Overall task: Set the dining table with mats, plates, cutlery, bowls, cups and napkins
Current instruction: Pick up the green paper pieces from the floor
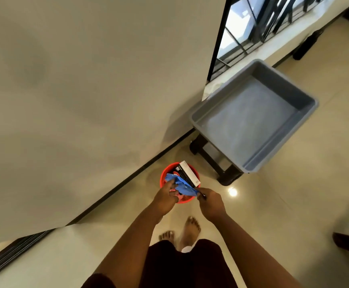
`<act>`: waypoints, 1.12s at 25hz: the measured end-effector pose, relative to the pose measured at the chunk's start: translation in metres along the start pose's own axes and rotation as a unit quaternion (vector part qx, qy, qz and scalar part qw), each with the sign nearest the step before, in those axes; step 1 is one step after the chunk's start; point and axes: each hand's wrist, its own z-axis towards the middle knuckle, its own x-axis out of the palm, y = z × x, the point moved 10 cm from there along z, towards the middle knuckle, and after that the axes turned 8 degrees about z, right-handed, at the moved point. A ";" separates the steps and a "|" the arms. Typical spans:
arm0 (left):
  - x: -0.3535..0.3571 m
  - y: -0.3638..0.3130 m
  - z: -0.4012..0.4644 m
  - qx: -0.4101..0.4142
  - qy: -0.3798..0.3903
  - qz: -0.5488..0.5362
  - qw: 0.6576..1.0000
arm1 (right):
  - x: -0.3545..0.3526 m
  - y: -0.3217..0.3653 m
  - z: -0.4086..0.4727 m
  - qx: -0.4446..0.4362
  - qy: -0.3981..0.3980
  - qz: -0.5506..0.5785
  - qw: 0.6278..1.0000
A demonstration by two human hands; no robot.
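Head view: the floor [273, 204] is glossy cream tile that mirrors a ceiling light as a bright spot. A plain off-white wall [86, 80] fills the left side and meets the floor at a dark skirting strip. At the upper right a window [252, 28] shows black metal bars.

Beside the wall a grey plastic tub [306, 109], rectangular with rounded corners and smooth walls, sits on a dark stand [221, 169].

Low on the floor, just in front of the person's bare feet, stands a round orange-red plastic bucket [165, 173]. A flat black-and-white box [187, 173] leans upright inside it.

Over the bucket both hands hold a crumpled blue cloth [183, 187], soft and thin. The left hand [166, 197] has its grip curled round one end; the right hand [210, 201] pinches the other end between thumb and fingers. The cloth hangs at the bucket's rim, touching the box.
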 end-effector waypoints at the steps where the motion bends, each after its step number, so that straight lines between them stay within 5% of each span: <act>1: 0.002 0.012 0.020 -0.011 0.000 0.002 1.000 | 0.013 -0.010 0.017 0.010 0.009 0.003 1.000; 10: -0.017 0.094 0.125 -0.058 -0.031 -0.042 0.997 | 0.102 -0.073 0.122 0.073 0.031 0.004 0.997; 18: -0.027 0.043 0.045 -0.056 -0.027 -0.040 0.997 | 0.033 -0.034 0.057 0.122 -0.027 0.048 0.991; 23: -0.042 -0.029 -0.021 0.020 -0.015 0.098 0.995 | -0.025 0.030 -0.009 0.094 -0.003 0.021 0.995; 28: -0.038 -0.086 -0.054 0.162 -0.003 0.348 0.923 | -0.062 0.063 -0.064 0.051 0.016 -0.055 0.997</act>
